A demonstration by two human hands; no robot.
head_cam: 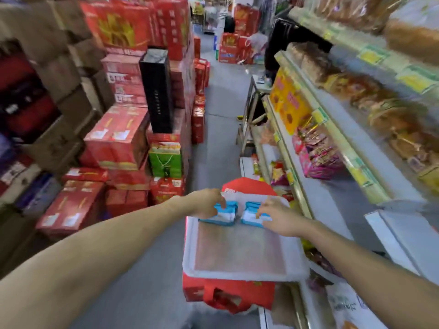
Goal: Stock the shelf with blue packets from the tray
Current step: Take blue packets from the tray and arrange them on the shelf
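Blue packets lie on the tray, gripped by left hand and right hand; shelf alongside, red cartons opposite.

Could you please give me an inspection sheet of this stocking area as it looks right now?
Surface: white tray resting on a red box in the aisle.
Job's things: left stack and right stack of blue packets, side by side at the tray's far end; shelf at right, partly stocked.
Clutter: pink snack bags on the shelf.
Grippers: left hand grips the left stack; right hand grips the right stack.
Cables: nothing seen.
Surroundings: stacked red cartons and a tall black box at left.
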